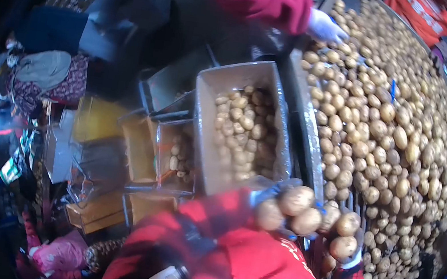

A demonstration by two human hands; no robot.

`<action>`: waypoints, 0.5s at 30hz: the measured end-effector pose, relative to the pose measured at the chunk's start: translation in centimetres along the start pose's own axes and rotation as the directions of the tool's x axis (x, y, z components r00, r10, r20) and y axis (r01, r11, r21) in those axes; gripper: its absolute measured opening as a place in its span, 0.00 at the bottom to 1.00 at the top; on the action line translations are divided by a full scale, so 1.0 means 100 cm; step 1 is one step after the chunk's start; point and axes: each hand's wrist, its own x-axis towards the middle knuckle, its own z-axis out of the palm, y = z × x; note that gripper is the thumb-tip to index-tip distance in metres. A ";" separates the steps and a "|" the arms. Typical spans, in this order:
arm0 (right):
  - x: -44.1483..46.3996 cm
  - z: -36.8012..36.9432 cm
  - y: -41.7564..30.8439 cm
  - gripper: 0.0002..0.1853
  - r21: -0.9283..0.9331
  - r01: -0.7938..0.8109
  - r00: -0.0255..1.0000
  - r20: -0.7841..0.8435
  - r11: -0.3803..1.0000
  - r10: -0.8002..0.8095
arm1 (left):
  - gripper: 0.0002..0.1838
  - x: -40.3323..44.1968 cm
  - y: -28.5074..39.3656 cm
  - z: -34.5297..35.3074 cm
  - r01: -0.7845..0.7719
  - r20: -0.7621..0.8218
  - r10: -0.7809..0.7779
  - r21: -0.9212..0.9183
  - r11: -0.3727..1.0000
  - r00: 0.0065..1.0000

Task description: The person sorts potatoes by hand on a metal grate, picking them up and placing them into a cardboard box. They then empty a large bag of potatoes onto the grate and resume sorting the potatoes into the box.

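My left hand, in a blue glove, is closed around several potatoes, held near the front corner of a lined cardboard box. Only parts of its fingers show around them. My right hand, in a pale glove, is beside it at the table edge, cupped around more potatoes; its fingers are mostly hidden behind them. Inside the box lies a heap of potatoes. To the right, a broad sorting table is covered with loose potatoes.
A metal rim runs between the box and the potato table. Another person's white-gloved hand reaches over the table's far end. More boxes stand at the left, and other people are along the right side. A blue strip lies among the potatoes.
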 end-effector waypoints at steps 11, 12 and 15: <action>0.206 0.201 0.179 0.24 -0.758 -0.227 0.603 0.383 0.611 0.700 | 0.30 -0.295 0.069 0.008 -0.575 -0.789 0.382 0.045 0.817 0.481; 0.215 0.206 0.199 0.25 -0.727 -0.280 0.621 0.361 0.627 0.696 | 0.27 -0.318 0.071 -0.024 -0.576 -0.683 0.512 0.162 0.801 0.521; 0.221 0.212 0.227 0.25 -0.735 -0.211 0.666 0.375 0.644 0.645 | 0.21 -0.317 0.077 -0.040 -0.026 -0.470 0.756 0.842 0.539 0.455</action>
